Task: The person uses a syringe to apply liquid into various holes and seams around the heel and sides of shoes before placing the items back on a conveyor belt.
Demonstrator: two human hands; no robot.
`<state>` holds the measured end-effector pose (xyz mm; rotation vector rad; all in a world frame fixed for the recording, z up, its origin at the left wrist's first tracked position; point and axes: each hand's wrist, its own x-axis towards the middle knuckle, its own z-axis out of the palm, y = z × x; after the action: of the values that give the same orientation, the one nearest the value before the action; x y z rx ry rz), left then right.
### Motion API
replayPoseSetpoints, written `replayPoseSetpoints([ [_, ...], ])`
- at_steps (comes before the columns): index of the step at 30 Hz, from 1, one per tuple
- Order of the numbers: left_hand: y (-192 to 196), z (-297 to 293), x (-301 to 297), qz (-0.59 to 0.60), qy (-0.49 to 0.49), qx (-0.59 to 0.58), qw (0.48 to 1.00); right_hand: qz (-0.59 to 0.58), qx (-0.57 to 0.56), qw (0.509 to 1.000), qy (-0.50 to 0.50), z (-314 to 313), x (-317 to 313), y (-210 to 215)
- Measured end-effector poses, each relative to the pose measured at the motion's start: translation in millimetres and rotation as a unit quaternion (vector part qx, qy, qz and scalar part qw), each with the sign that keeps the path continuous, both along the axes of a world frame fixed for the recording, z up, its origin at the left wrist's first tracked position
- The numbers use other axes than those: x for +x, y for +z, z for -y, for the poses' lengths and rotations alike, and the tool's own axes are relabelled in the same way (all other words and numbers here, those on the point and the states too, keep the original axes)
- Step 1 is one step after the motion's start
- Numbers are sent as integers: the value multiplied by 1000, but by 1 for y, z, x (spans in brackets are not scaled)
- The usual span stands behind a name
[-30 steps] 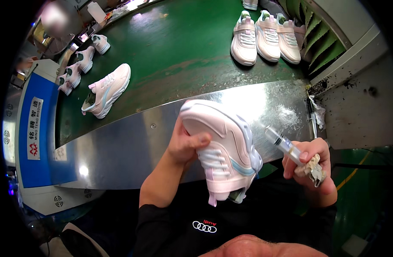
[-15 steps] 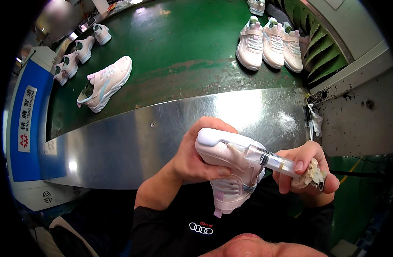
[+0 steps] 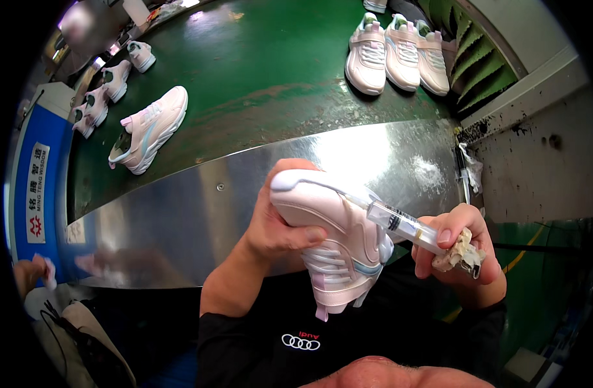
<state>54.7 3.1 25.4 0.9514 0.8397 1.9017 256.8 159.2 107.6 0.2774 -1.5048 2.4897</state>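
My left hand is wrapped round the toe end of a pale pink sneaker, thumb on the upper, fingers behind the white sole. The shoe is tilted, its toe up and away from me and its heel tab down toward my chest. My right hand grips a clear syringe by its rear end, where a crumpled, cream-coloured lump sticks to it. The syringe's narrow tip meets the seam between sole and upper along the shoe's side.
A green belt carries more pink sneakers: one at left, several at far left, and a row at right. A metal ledge with white residue lies before me. Another person's hand shows at the left edge.
The sneaker has moved left and slightly upward in my left hand. The syringe tip has shifted along the seam, away from the toe. Another person's hand has appeared at the left.
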Motion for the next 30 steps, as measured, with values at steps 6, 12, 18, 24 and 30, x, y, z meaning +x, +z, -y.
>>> replayPoseSetpoints([
  [6, 8, 1, 4, 60, 68, -93, 992, 12, -33, 999, -15, -1, 13, -17],
  [12, 7, 0, 7, 112, 99, -108, 983, 1, -19, 1000, -11, -3, 18, -27],
  [18, -2, 0, 0, 104, 75, -114, 985, 11, -22, 1000, -16, -3, 27, -37],
  [24, -5, 1, -4, 196, 33, -119, 973, 19, -22, 999, -22, 2, 33, -45],
  [30, -6, -3, -6, 196, 46, -111, 973, 21, -14, 999, -29, 4, 40, -54],
])
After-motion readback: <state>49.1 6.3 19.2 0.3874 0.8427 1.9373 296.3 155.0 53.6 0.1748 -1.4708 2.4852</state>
